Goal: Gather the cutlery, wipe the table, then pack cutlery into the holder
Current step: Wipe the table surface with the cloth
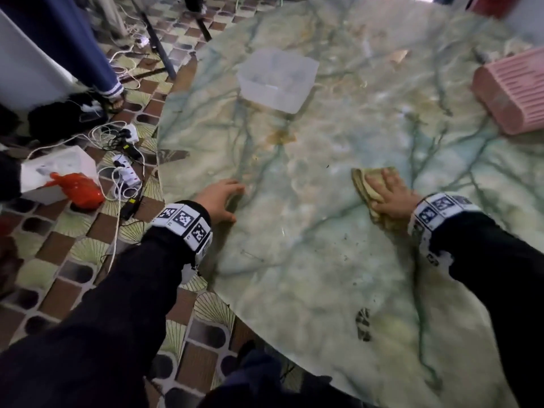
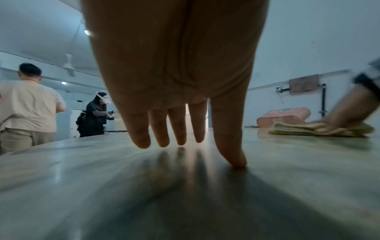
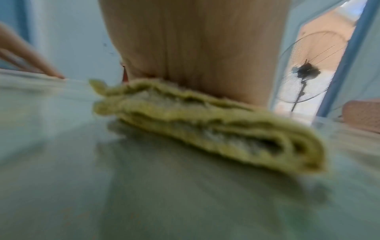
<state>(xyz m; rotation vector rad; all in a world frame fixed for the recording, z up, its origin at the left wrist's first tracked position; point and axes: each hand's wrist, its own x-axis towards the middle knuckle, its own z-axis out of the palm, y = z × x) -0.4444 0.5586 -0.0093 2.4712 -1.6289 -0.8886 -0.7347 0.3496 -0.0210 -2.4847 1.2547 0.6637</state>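
Near the table (image 1: 294,275) edge, left hand (image 1: 219,198) rests, fingers straight; right hand (image 1: 393,198) presses the cloth (image 1: 363,184) flat.

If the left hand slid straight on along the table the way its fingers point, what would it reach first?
Probably nothing soon: the left hand points across bare marble table. The clear plastic container lies further off and may sit off that line; depth is unclear.

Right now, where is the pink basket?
In the head view, the pink basket lies tipped on its side at the table's far right edge, beyond the right hand and its cloth.
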